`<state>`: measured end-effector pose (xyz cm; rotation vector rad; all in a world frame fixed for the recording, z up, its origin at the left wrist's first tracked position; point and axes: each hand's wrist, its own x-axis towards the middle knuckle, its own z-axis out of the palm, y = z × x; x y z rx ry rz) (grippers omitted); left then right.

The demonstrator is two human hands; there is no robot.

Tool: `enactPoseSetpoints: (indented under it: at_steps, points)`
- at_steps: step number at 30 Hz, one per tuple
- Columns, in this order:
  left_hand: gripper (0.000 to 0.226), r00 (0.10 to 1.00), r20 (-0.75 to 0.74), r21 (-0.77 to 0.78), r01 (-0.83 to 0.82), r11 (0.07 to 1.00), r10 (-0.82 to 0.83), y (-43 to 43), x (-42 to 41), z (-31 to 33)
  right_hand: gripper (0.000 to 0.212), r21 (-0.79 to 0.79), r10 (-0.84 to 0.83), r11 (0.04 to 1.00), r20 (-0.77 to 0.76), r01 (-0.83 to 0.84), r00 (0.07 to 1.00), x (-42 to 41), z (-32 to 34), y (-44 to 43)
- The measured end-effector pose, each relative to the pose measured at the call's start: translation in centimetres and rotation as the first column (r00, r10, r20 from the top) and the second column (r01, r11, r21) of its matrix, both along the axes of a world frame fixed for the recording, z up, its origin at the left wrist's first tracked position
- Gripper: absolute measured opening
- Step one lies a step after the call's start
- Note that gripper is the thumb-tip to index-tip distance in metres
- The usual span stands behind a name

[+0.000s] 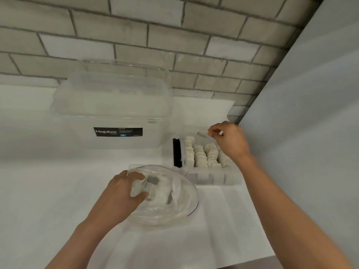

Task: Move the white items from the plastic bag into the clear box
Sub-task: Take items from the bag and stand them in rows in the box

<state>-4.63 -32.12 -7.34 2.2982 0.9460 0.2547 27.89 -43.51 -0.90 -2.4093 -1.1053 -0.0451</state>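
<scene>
- Lower centre of the frame: the left hand (124, 191) clamps the rim of the plastic bag (174, 210), fingers and thumb curled round the film.
- The bag lies open on the white counter (48, 191), with some white items (162, 193) inside it, blurred behind the plastic.
- Centre right: the clear box (211, 180) sits just beside the bag, with more white pieces standing in neat rows inside.
- The right hand (229, 140) hovers over the box's far edge with its fingertips drawn into a pinch; I can't tell if they hold anything.
- Upper left: a big lidded Megabox tub (116, 113) stands against the brick wall (174, 35).
</scene>
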Motion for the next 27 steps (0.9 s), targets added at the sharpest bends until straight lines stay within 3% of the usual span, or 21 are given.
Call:
enactPoseSetpoints:
  at_steps: [4,8,15,18,22,25,27]
  points:
    - [0.04,0.999,-0.01,-0.008,-0.036,0.999,0.036,0.1,-0.3,0.2,0.016,-0.252,-0.004,0.967,-0.083,-0.017,0.997,1.5,-2.0,1.4]
    - [0.042,0.998,-0.027,-0.017,-0.053,0.998,0.053,0.3,-0.4,0.2,0.017,-0.357,-0.039,0.934,-0.076,0.009,0.996,2.2,-3.6,2.3]
    - [0.041,0.998,-0.048,-0.022,-0.049,0.999,0.048,0.4,-0.3,0.3,0.014,-0.385,-0.039,0.916,0.204,0.116,0.978,1.5,-5.3,3.1]
    - [0.041,0.998,-0.056,-0.022,-0.038,0.999,0.036,0.4,-0.2,0.2,0.023,-0.391,-0.008,0.912,0.287,0.125,0.958,1.3,-5.2,2.9]
    - [0.042,0.999,-0.051,-0.031,-0.015,0.999,0.014,0.5,-0.4,0.3,0.025,-0.207,-0.102,0.967,0.215,0.147,0.971,0.0,-2.6,2.0]
    - [0.045,0.999,-0.044,-0.011,0.015,1.0,-0.016,0.7,-0.6,0.3,0.02,0.118,-0.121,0.986,0.032,0.117,0.992,-4.4,0.6,-0.1]
    - [0.051,0.999,-0.03,0.007,0.034,0.999,-0.033,0.6,-0.6,0.2,0.011,0.313,0.003,0.949,-0.141,0.042,0.99,-9.5,2.2,-1.3]
